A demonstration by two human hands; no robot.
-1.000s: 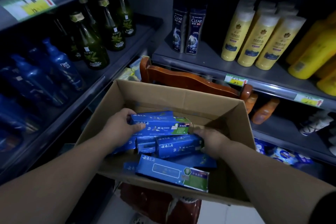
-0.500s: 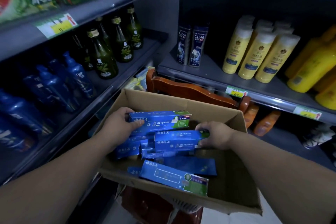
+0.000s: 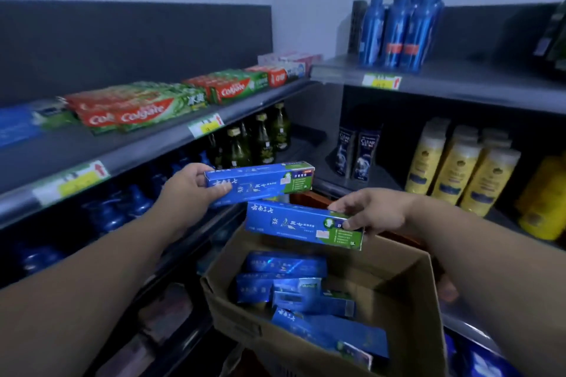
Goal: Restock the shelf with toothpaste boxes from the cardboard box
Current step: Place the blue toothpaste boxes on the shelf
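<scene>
Carton (image 3: 404,291): plain brown corrugated cardboard, top open, flaps not visible, sitting low between the two shelf units. Inside, loose boxes (image 3: 284,265) of toothpaste, glossy blue with green ends, long and rectangular, lying flat in a jumble at differing angles, some overlapping; the carton's right half shows bare cardboard floor. Two more of the same are out and held above it. Left hand (image 3: 190,190) grips the upper box (image 3: 263,182) at its blue left end, thumb across the front face, fingers curled behind; box roughly level, green end pointing right, in front of the lower left shelf. Right hand (image 3: 373,214) pinches the lower box (image 3: 303,225) at its green right end, thumb on the front face, fingers along the top edge and back; box tilted slightly down to the right, just over the carton's far rim. The two held boxes nearly touch; contact cannot be told. Top shelf (image 3: 76,150), grey metal with a price-tag strip, carries red-and-green Colgate boxes (image 3: 141,107) stacked flat, and blurred blue boxes (image 3: 18,125) at its far left, with bare grey surface in front of them. Below it, dark green glass bottles (image 3: 254,141) and blue plastic bottles (image 3: 104,217). On the right unit: tall blue pump bottles (image 3: 398,27) above, dark Clear bottles (image 3: 355,151) and yellow bottles (image 3: 459,168) with pale caps below, all upright.
</scene>
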